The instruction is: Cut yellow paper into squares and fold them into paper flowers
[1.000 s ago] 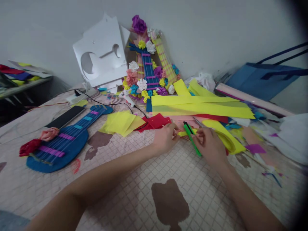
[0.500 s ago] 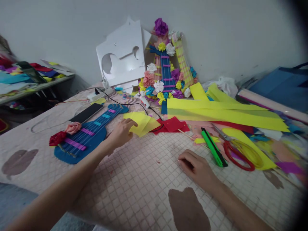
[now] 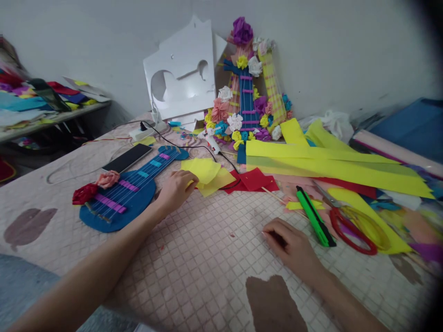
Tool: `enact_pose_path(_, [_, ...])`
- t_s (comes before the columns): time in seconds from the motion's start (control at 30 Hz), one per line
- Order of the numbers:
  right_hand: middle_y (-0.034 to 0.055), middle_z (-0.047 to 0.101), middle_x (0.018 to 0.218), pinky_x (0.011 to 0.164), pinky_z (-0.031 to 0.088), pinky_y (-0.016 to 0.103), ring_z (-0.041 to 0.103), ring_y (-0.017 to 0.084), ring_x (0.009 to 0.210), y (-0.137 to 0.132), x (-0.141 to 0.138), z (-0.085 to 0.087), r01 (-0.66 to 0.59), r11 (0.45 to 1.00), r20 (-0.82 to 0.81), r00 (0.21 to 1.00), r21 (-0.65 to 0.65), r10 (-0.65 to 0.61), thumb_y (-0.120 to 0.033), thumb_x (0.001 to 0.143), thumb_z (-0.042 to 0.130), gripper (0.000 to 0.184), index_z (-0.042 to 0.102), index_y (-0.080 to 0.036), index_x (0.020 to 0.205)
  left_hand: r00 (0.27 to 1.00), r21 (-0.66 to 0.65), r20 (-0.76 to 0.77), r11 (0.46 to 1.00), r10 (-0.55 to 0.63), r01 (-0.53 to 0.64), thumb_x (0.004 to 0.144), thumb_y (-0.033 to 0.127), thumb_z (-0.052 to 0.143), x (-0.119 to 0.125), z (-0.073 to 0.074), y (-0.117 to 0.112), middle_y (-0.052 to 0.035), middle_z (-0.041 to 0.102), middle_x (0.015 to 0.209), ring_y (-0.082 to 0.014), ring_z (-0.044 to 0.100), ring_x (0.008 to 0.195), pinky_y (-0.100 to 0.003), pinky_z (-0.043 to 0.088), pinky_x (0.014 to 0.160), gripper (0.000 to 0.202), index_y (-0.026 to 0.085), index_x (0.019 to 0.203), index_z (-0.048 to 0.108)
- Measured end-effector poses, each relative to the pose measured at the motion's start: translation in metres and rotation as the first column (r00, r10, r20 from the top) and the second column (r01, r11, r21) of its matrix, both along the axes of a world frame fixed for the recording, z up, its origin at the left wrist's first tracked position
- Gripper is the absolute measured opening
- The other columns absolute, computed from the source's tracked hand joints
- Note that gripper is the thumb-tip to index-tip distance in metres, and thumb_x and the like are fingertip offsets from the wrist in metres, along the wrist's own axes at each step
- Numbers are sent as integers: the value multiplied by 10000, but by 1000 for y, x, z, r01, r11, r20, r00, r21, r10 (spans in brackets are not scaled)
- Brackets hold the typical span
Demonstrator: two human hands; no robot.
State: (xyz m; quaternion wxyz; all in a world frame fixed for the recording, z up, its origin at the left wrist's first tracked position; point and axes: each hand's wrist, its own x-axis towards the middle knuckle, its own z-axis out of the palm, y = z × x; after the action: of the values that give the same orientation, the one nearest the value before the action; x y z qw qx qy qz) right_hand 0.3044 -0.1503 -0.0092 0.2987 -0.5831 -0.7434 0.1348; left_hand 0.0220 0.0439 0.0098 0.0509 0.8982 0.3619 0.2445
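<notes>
My left hand (image 3: pixel 176 189) reaches to the stack of yellow felt squares (image 3: pixel 206 173), fingers curled on its near edge. Just left of it lies a blue felt guitar (image 3: pixel 128 193) with pink bars and two felt roses. My right hand (image 3: pixel 292 246) rests on the quilted cloth with its fingers curled under; whether they hold anything is hidden. To its right lie a green utility knife (image 3: pixel 314 216) and red-handled scissors (image 3: pixel 349 221). Red felt pieces (image 3: pixel 254 180) lie beside the yellow squares.
Long yellow felt strips (image 3: pixel 328 161) cross the right side. Decorated guitars with felt flowers (image 3: pixel 247 106) and a white cut-out board (image 3: pixel 183 78) lean on the wall. A phone (image 3: pixel 127 158), power strip (image 3: pixel 143 133), cable and glue gun (image 3: pixel 210 138) lie behind. A shelf (image 3: pixel 51 117) stands left.
My left hand left the yellow strip by the knife and went left to the yellow squares. My right hand let go of the knife and drew back onto the cloth. The view shifted left.
</notes>
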Motion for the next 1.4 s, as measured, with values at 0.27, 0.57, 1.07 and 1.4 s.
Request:
enact_pose_path(0.27, [11, 590, 763, 630, 480, 278, 576, 145, 689, 1, 0, 1, -13, 1000, -2, 1000, -11, 13, -180, 888, 451, 99, 531, -225, 849, 995, 58, 101, 998, -2, -3, 856, 170, 460, 6, -4, -4, -53, 660, 869, -184, 587, 848, -337, 433, 814, 118, 173, 871, 577])
enact_pose_path(0.57, [36, 525, 906, 524, 473, 255, 501, 112, 583, -1, -4, 0, 128, 986, -48, 991, 110, -123, -175, 838, 526, 193, 456, -235, 1008, 971, 197, 16, 953, -239, 231, 906, 150, 431, 33, 16, -66, -67, 631, 1107, -196, 534, 1068, -396, 369, 958, 144, 179, 916, 572])
enact_pose_path(1.07, [69, 551, 971, 755, 509, 284, 577, 164, 901, 2, -10, 6, -72, 989, -84, 993, 131, 83, -77, 862, 454, 175, 549, -211, 926, 912, -118, 59, 904, -407, 411, 765, 239, 637, 59, -3, -108, -88, 584, 1093, -235, 518, 1026, -406, 390, 904, 336, 177, 1073, 517])
enact_pose_path(1.4, [62, 544, 1049, 788, 500, 293, 558, 160, 955, -2, -2, 6, -127, 992, -132, 983, -6, 126, -5, 806, 463, 329, 506, -235, 1038, 868, -66, 69, 866, -491, 495, 898, 156, 463, 59, -5, -100, -40, 639, 969, -166, 550, 960, -372, 349, 930, 141, 186, 852, 593])
